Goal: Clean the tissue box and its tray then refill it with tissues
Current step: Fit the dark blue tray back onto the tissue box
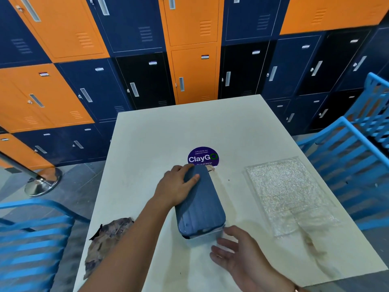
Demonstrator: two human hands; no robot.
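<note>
On the white table [147,144], near its middle, the blue box [200,205] lies lengthwise, far end just short of the purple sticker [203,157]. My left hand [176,186] grips the far end, with the thumb on top and the fingers curled over the edge. My right hand [235,251] is wide, with its fingers spread and relaxed just beside the near end. I cannot tell whether the fingertips touch it. The clear tray [284,192] lies flat to the right, apart from the box.

Judgement: the step in hand is taking the box up or apart for cleaning. To do it well, I should keep the left grip firm and bring the right hand under the paler lip at the near end. The two ends should be worked evenly so nothing twists. The soiled cloth [105,243] at the left edge is within reach for wiping.

Limits of view: the underside and the opening of the box are hidden, so I cannot confirm whether it holds any tissues. A small brownish scrap at its far end is too unclear to identify. Brownish marks show on the near part of the tray, and I cannot tell whether they lie on or under it. No refill tissues are in sight.
</note>
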